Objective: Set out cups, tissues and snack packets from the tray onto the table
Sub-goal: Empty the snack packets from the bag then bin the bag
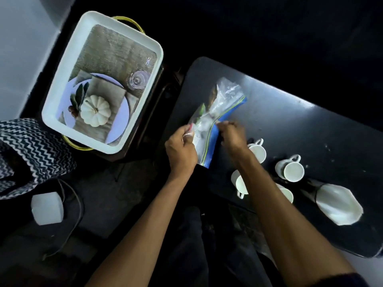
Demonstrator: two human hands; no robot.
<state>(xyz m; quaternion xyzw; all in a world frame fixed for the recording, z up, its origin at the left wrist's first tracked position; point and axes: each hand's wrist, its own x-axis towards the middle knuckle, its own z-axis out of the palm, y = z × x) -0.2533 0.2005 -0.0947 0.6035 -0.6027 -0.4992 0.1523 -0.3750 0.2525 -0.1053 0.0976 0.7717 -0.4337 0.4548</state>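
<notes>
A clear zip bag (220, 106) with a blue and green seal strip lies over the near-left end of the dark table (290, 125); packets show dimly inside it. My left hand (181, 151) pinches its near edge. My right hand (233, 135) grips the blue seal strip. Several white cups stand to the right: one (258, 151) behind my right wrist, one (292, 169) further right, one (240, 184) partly hidden by my forearm. A white folded tissue stack (339, 205) rests at the table's near right. The white tray (68, 88), printed with a pumpkin place setting, sits at left.
The tray has yellow handles and rests on a dark stand. A black-and-white zigzag cloth (31, 150) hangs at the left edge. A white block (47, 208) with a cable lies on the dark floor below it. My dark trouser legs fill the bottom centre.
</notes>
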